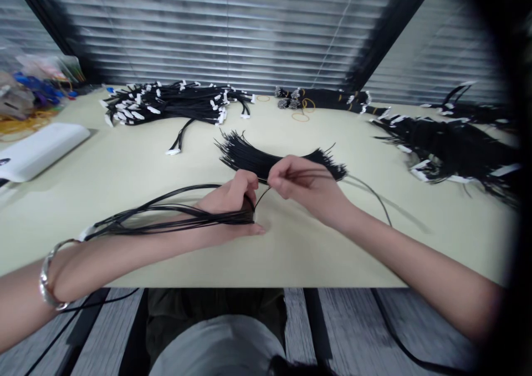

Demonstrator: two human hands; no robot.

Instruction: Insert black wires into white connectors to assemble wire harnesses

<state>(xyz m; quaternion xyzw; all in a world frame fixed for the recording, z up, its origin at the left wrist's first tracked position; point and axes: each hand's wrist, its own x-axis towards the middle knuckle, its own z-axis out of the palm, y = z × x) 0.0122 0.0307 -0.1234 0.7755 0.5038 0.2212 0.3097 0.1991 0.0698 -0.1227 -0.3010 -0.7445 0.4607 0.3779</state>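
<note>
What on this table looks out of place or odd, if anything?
One cable end with a white plug sticks out from the front of the big cable pile, while most of that pile lies sideways. A few rubber bands lie loose farther right. I see no clear spill or damage.

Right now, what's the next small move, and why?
I'd probably ease the wire gently toward the bundle: the right hand pinches it near one end, that end reaches the bundle's end, and the left hand grips the bundle. I can't tell whether it's seated.
</note>
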